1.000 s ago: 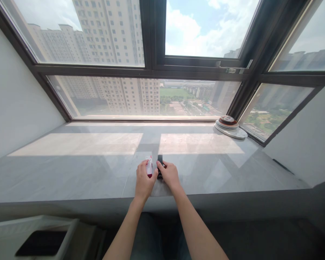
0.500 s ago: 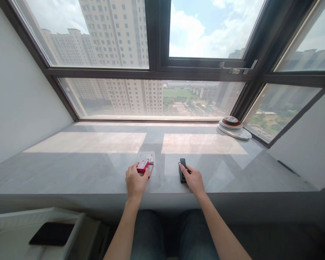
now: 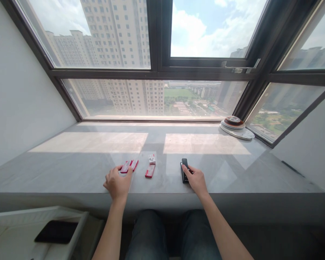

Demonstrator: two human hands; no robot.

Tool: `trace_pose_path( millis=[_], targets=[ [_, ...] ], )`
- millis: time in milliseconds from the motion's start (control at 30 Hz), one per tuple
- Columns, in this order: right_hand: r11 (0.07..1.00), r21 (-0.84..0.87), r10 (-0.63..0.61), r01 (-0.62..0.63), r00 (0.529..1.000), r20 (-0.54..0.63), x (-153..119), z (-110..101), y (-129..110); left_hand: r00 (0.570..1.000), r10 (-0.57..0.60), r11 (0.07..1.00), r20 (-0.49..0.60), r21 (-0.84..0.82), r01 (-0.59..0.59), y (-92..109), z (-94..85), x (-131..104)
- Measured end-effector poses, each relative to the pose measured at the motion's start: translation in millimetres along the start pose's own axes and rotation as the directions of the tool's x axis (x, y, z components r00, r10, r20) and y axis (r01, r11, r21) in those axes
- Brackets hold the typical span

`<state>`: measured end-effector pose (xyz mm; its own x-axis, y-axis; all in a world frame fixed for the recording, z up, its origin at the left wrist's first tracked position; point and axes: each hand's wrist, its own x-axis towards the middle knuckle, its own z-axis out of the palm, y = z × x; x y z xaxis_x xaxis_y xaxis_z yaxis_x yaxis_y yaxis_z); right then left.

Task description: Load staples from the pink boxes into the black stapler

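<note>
My left hand (image 3: 117,182) has its thumb and fingers around the near ends of two small red-and-white boxes, apparently staple boxes. The left box (image 3: 126,167) and the right box (image 3: 134,165) lie side by side, slightly angled, on the pale sill. To their right is another flat red-and-white box (image 3: 150,171). Just behind that one stands a small white box (image 3: 152,159) with a dark drawing on it. My right hand (image 3: 197,180) grips a black stapler (image 3: 184,164), thumb on top and fingers along its right side.
A stack of round plates (image 3: 233,124) stands in the far right corner by the window frame. Below the sill at left, a dark phone-like slab (image 3: 56,232) lies on a white surface (image 3: 13,220). The sill's front edge (image 3: 162,193) runs close to my knees.
My left hand has moved left with the red-and-white boxes, from above the flat box down onto the sill. The flat box now shows fully. My right hand stays on the stapler.
</note>
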<state>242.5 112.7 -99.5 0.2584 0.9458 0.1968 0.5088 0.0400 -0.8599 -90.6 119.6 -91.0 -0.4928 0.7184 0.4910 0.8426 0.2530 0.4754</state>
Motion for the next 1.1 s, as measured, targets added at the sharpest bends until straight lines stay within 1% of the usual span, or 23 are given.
trace_pose_path(
  millis=[67,133,200,267,300,333,367,400,467,533,600,633,733,767,800,833,867,933,1000,1033,1100],
  targets=[
    [1.000,-0.012,0.007,-0.007,1.000,-0.004,0.3,0.7,0.2,1.000,-0.021,0.998,-0.002,0.057,0.021,-12.4,-8.9,-10.1],
    [1.000,-0.025,0.009,-0.010,1.000,-0.015,0.9,1.5,0.2,0.999,-0.040,0.993,0.030,0.113,0.036,-20.9,-16.0,-18.5],
    [0.999,-0.040,0.015,-0.016,1.000,-0.026,1.7,2.4,0.5,0.998,-0.047,0.990,0.031,0.137,0.042,-18.9,-20.8,-26.1],
    [0.998,-0.054,0.022,-0.024,0.999,-0.034,2.8,3.2,1.1,1.000,0.003,0.995,0.020,0.103,-0.005,-3.9,-21.8,-33.8],
    [0.998,-0.059,0.025,-0.028,0.999,-0.038,3.2,3.5,1.5,0.998,0.054,0.996,0.027,0.068,-0.056,7.7,-20.2,-37.6],
    [0.998,-0.060,0.028,-0.030,0.999,-0.043,3.6,3.8,1.9,0.991,0.123,0.992,0.055,0.024,-0.124,21.0,-16.8,-41.0],
    [0.998,-0.056,0.030,-0.032,0.998,-0.049,3.7,4.0,2.2,0.976,0.194,0.981,0.100,-0.020,-0.193,34.8,-11.8,-43.6],
    [0.998,-0.048,0.032,-0.035,0.998,-0.054,3.6,4.2,2.4,0.960,0.242,0.970,0.140,-0.051,-0.237,48.3,-5.4,-45.1],
    [0.999,-0.019,0.041,-0.042,0.997,-0.063,2.7,4.2,2.2,0.934,0.286,0.958,0.216,-0.083,-0.274,70.2,10.0,-44.0],
    [0.999,0.012,0.053,-0.052,0.996,-0.070,1.5,3.2,1.7,0.909,0.308,0.951,0.282,-0.103,-0.290,81.7,24.5,-38.5],
    [0.998,0.035,0.063,-0.060,0.996,-0.068,1.1,0.5,2.0,0.889,0.335,0.942,0.313,-0.130,-0.309,82.1,34.1,-31.9],
    [0.997,0.043,0.064,-0.062,0.996,-0.061,1.5,-1.7,2.5,0.890,0.334,0.942,0.311,-0.136,-0.306,78.9,36.4,-29.5],
    [0.999,0.032,0.043,-0.043,0.999,0.007,5.5,-11.5,5.0,0.913,0.280,0.960,0.298,-0.114,-0.257,64.2,34.1,-29.8],
    [1.000,0.008,0.019,-0.020,0.999,0.031,7.5,-15.1,5.4,0.910,0.279,0.960,0.308,-0.113,-0.256,60.1,31.3,-32.5],
    [1.000,-0.025,-0.013,0.015,0.999,0.050,9.7,-18.2,5.3,0.895,0.303,0.953,0.328,-0.129,-0.276,57.5,28.1,-36.2],
    [0.996,-0.063,-0.054,0.059,0.996,0.067,11.8,-20.4,4.3,0.867,0.354,0.935,0.352,-0.165,-0.315,56.6,24.7,-40.5],
    [0.989,-0.099,-0.100,0.108,0.991,0.083,13.8,-21.3,2.3,0.828,0.420,0.907,0.372,-0.216,-0.363,57.5,21.4,-45.1],
    [0.971,-0.138,-0.179,0.196,0.975,0.131,17.1,-18.5,-4.8,0.734,0.555,0.829,0.393,-0.338,-0.446,63.2,15.7,-53.2],
    [0.961,-0.134,-0.212,0.241,0.957,0.198,18.7,-9.2,-15.4,0.645,0.655,0.750,0.394,-0.442,-0.492,70.7,11.8,-58.4],
    [0.960,-0.127,-0.217,0.251,0.948,0.232,18.6,-2.4,-21.4,0.611,0.689,0.719,0.391,-0.480,-0.503,73.8,10.4,-59.6],
    [0.956,-0.121,-0.224,0.268,0.931,0.289,16.7,13.8,-33.6,0.570,0.728,0.677,0.382,-0.529,-0.511,76.9,8.7,-59.6]
  ],
)
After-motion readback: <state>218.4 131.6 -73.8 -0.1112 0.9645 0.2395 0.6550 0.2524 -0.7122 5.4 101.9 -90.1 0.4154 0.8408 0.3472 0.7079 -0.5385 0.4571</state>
